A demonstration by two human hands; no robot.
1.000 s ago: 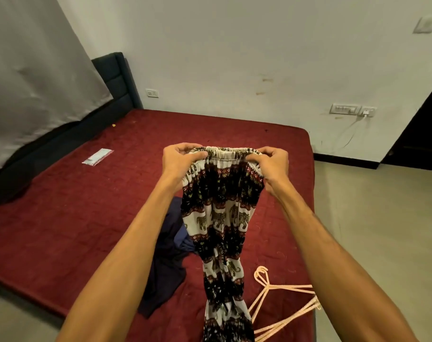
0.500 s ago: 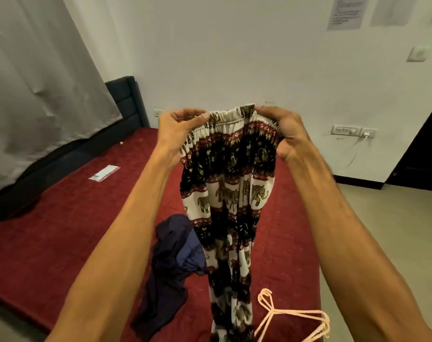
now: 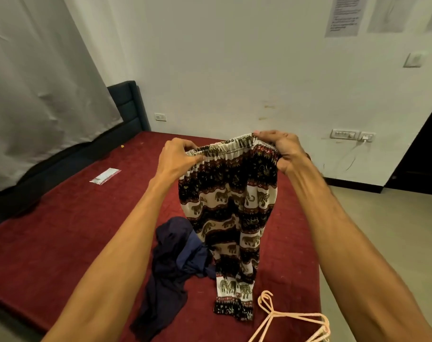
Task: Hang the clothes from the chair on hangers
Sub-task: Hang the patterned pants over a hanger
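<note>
I hold up a pair of elephant-print trousers [image 3: 231, 213], black, white and red, by the elastic waistband. My left hand [image 3: 178, 160] pinches the band's left end and my right hand [image 3: 282, 150] grips its right end. The legs hang straight down, and the hems touch the red bed [image 3: 62, 233]. A dark navy garment [image 3: 170, 270] lies crumpled on the bed just left of the hanging legs. Pale pink hangers [image 3: 291, 319] lie at the bed's near right corner.
A small clear packet [image 3: 105, 176] lies on the bed's far left. A dark headboard [image 3: 126, 104] and grey curtain [image 3: 37, 90] stand at the left. Wall sockets [image 3: 345, 135] with a plugged cable are on the right wall, above beige floor [image 3: 395, 230].
I lifted the trousers higher, then lowered them a little; the legs now hang fully off the bed with only the hems touching. The waistband is stretched wider between my hands.
</note>
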